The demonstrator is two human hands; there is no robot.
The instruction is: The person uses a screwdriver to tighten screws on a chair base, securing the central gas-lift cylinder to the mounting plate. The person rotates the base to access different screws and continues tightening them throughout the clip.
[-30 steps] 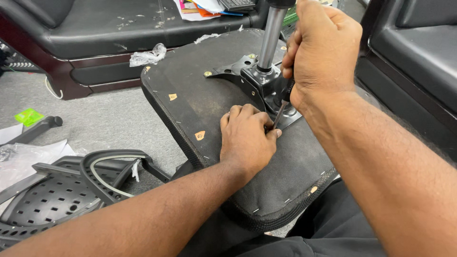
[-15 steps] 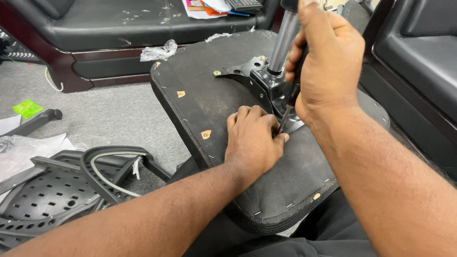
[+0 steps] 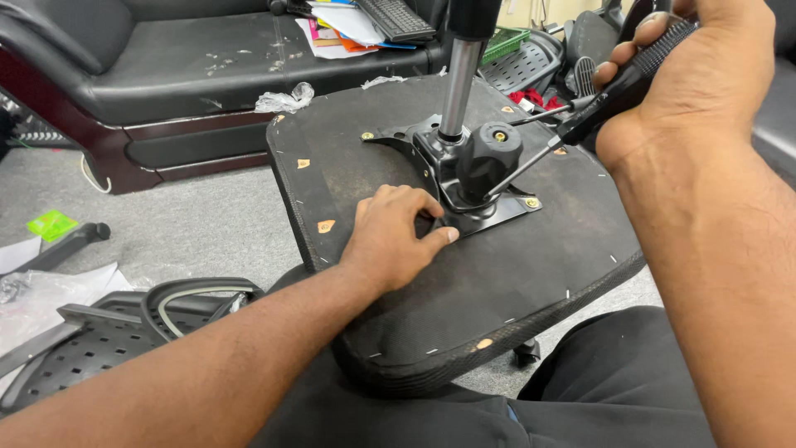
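Observation:
An upturned black office-chair seat (image 3: 514, 290) lies across my lap, underside up. A black metal mounting plate (image 3: 497, 217) with brass-coloured bolts is fixed to it, carrying a round black knob (image 3: 491, 153) and a chrome gas cylinder (image 3: 458, 83) that stands upright. My left hand (image 3: 390, 236) rests on the seat with its fingertips pinched at the plate's near-left corner. My right hand (image 3: 696, 75) is raised at the upper right, gripping the black handle of a screwdriver (image 3: 580, 124) whose shaft slants down to the plate beside the knob.
A black leather sofa (image 3: 166, 66) stands behind, with papers and a keyboard (image 3: 398, 17) on it. A black mesh chair back (image 3: 91, 348) lies on the grey carpet at lower left. Plastic wrap (image 3: 282, 99) and a green scrap (image 3: 51, 224) lie nearby.
My right hand has lifted up and to the right, away from the cylinder base, uncovering the screwdriver and knob. My left hand has stayed at the plate's corner.

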